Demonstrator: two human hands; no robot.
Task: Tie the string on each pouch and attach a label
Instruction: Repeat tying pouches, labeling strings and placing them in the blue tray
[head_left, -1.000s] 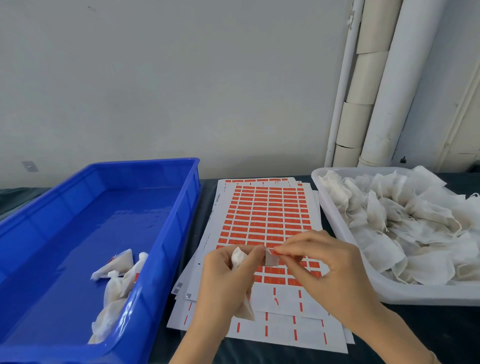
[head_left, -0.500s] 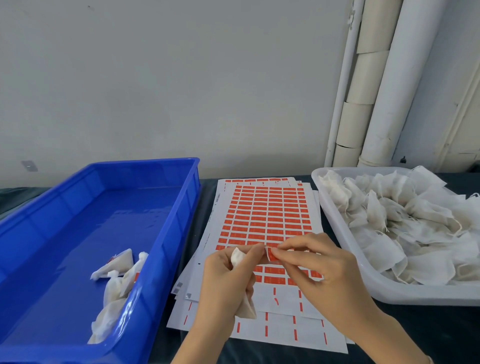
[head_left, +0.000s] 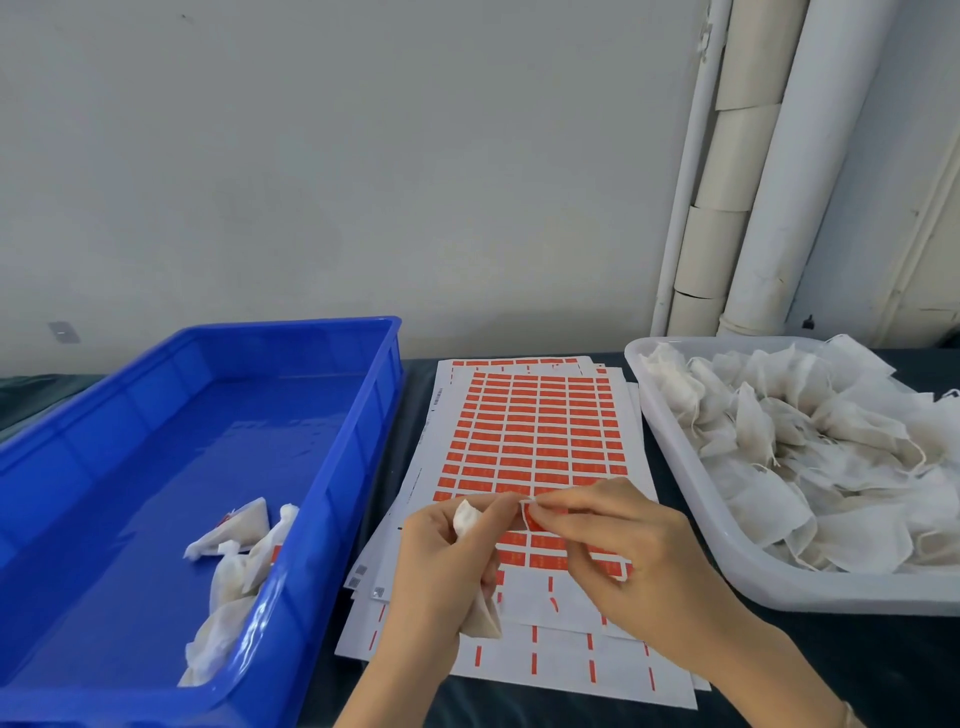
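Above the stack of label sheets (head_left: 535, 431), the left hand (head_left: 441, 564) is curled round one pouch (head_left: 466, 518), whose gathered white top pokes out beside the thumb while a lower corner hangs below the palm. The right hand (head_left: 618, 543) meets it fingertip to fingertip, thumb and forefinger pinching a single orange label (head_left: 531, 518) just beside the pouch's top. The string is too fine to make out between the fingers. The pouch looks light, soft and limp, a thin fabric likely to crumple or tear rather than resist, so it is best taken by its gathered neck with the filled body left loose. The label is small, thin and presumably sticky, best held by its very edges so the glue stays clean. Counting outward: one pouch in hand, one label, and sheets fanned in a pile of at least four, the top one with most of its orange rows left. To the left, the blue tray (head_left: 363, 447) holds finished pouches (head_left: 234, 564) in its near corner, four as far as I can tell, since they overlap. To the right, the white tub (head_left: 727, 566) carries a heap of pouches (head_left: 810, 447) too many to count, surely dozens. Both stand on a dark table (head_left: 857, 654).
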